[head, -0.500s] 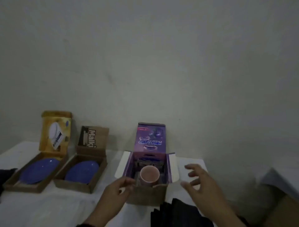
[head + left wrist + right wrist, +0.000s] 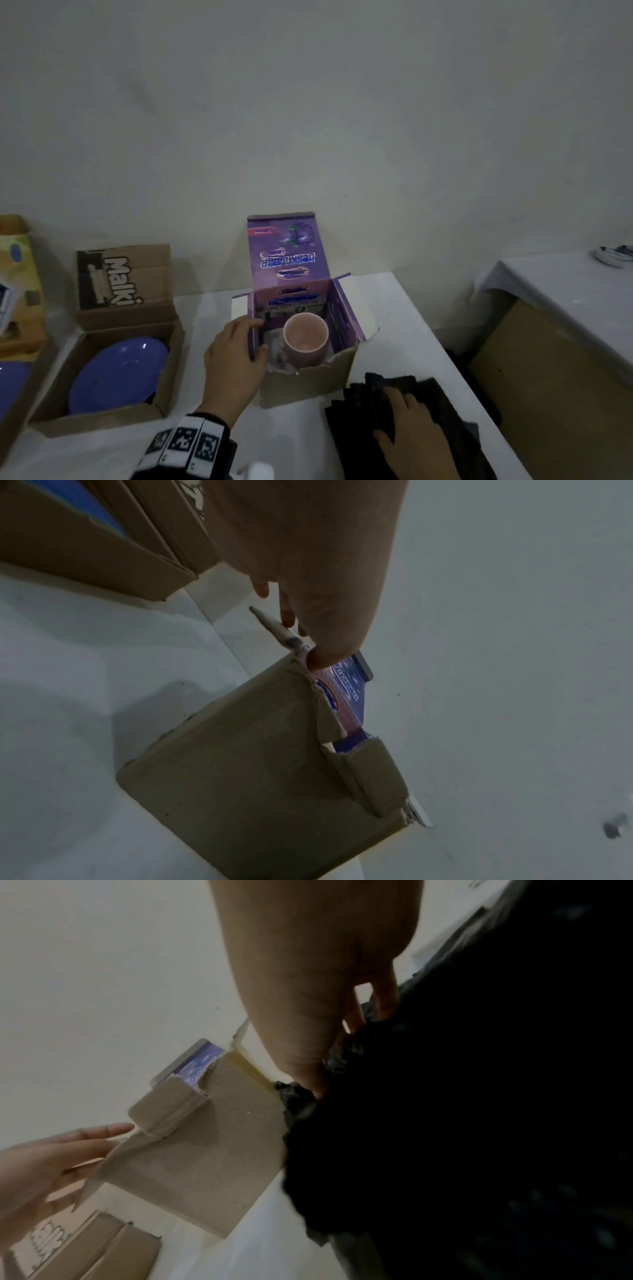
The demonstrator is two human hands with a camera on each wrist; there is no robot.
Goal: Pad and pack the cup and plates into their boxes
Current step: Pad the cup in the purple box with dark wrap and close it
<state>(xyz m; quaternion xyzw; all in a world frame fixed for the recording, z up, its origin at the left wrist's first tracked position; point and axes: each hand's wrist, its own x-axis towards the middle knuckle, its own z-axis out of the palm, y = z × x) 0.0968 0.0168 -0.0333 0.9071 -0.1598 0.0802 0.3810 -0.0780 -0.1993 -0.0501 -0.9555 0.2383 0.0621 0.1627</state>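
A pink cup [image 2: 305,337] stands upright inside the open purple box [image 2: 346,322], with pale paper [image 2: 274,342] beside it. My left hand [image 2: 236,349] rests against the box's left wall, fingers fairly straight and thumb at the near corner. In the left wrist view the thumb [image 2: 322,658] touches the top edge of the box [image 2: 257,764]. My right hand [image 2: 407,421] lies on a stack of black cloth [image 2: 445,411] in front of the box, to its right. Its thumb and fingers dig into the cloth [image 2: 479,1123] and pinch a fold. A blue plate [image 2: 116,373] lies in a brown box [image 2: 99,416] to the left.
A second blue plate [image 2: 10,387] shows at the left edge under a yellow lid [image 2: 20,274]. The white table [image 2: 394,301] ends just right of the cloth. Beyond it stand a large brown carton [image 2: 548,394] and another white-covered surface [image 2: 565,291].
My right hand came down from hovering beside the purple box onto the black cloth. My left hand shifted from the box's front left corner to its left wall.
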